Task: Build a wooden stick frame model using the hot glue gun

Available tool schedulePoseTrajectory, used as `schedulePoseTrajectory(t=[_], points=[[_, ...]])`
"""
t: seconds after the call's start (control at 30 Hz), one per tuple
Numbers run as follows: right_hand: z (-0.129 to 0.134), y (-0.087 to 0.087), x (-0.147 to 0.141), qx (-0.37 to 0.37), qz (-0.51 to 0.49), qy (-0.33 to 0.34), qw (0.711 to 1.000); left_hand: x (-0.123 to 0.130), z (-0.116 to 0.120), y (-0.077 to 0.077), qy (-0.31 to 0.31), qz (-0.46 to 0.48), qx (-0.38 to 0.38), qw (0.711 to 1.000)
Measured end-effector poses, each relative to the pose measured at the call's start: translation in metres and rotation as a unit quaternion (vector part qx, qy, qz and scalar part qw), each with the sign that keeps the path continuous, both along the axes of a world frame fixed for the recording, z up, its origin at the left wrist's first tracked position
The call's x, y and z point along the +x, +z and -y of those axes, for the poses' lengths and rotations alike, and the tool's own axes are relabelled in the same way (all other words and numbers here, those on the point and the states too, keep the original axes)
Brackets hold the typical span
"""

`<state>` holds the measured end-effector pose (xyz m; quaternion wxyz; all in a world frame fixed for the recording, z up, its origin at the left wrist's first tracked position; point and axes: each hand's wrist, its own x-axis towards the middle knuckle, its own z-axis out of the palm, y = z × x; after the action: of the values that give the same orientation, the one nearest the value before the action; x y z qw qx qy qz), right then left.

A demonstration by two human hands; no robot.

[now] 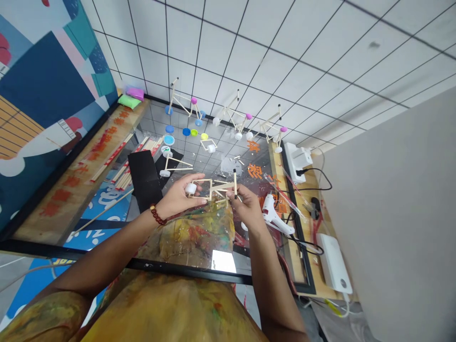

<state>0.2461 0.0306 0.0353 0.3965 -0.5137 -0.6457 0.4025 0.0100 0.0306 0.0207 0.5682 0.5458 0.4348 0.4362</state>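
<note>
Two bare hands share one light-wood stick model (pixel 223 186) just above the near-middle of a clear glass tabletop with a black rim (pixel 192 270). The left hand (pixel 178 194) has thumb and fingers set apart by the width of the model's rectangular end, gripping it from near and far sides, with a white drum-shaped wheel (pixel 191 189) between them. The right hand (pixel 249 204) has its thumb and fingertips drawn together at the model's right end, around the lower part of an upright pale stick with black tips (pixel 235 183); exactly which pieces it pinches is partly hidden. The main risk, I judge, lies in the thin joints: if the left hand squeezes hard, the rectangle could skew or bind the wheel, and if the right twists, the upright could lean or snap off, especially where any bond is soft. A white glue gun (pixel 272 216) lies just right of the right hand with a black cable (pixel 304 244) near it, so a careless elbow or forearm could drag it, or brush its nozzle if that is hot. Left and far of the left hand, a loose white-wheeled stick piece (pixel 165 173) sits by black sheets (pixel 145 178), where a sweeping wrist might knock it. Pale scraps (pixel 231 166) beyond the model could stick to fresh glue.
</note>
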Motion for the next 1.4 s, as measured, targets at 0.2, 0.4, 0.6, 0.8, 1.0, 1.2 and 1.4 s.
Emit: schedulePoseTrajectory(t=[0.2,0.4,0.6,0.8,1.0,1.2,1.4], points=[[-0.005,-0.006,0.002,0.060,-0.009,0.014,0.998,-0.001,0.001,0.001,0.006,-0.100,0.126,0.987],[-0.007,-0.005,0.003,0.082,0.002,0.022,0.996,-0.001,0.002,0.000,0.008,-0.113,0.154,0.982],[-0.006,0.012,0.007,0.098,0.049,0.043,0.993,0.000,0.004,0.010,0.022,-0.136,0.158,0.978],[-0.008,0.012,0.003,0.080,0.022,0.043,0.996,0.002,0.006,0.014,0.029,-0.119,0.136,0.983],[-0.009,0.002,0.000,0.051,-0.030,0.061,0.996,0.001,0.006,0.014,0.032,-0.116,0.147,0.982],[-0.015,-0.006,0.003,0.059,0.017,0.033,0.998,0.003,0.004,0.009,0.059,-0.133,0.132,0.981],[-0.018,0.003,0.000,-0.036,-0.071,0.003,0.997,0.008,-0.002,0.003,0.065,0.028,-0.038,0.997]])
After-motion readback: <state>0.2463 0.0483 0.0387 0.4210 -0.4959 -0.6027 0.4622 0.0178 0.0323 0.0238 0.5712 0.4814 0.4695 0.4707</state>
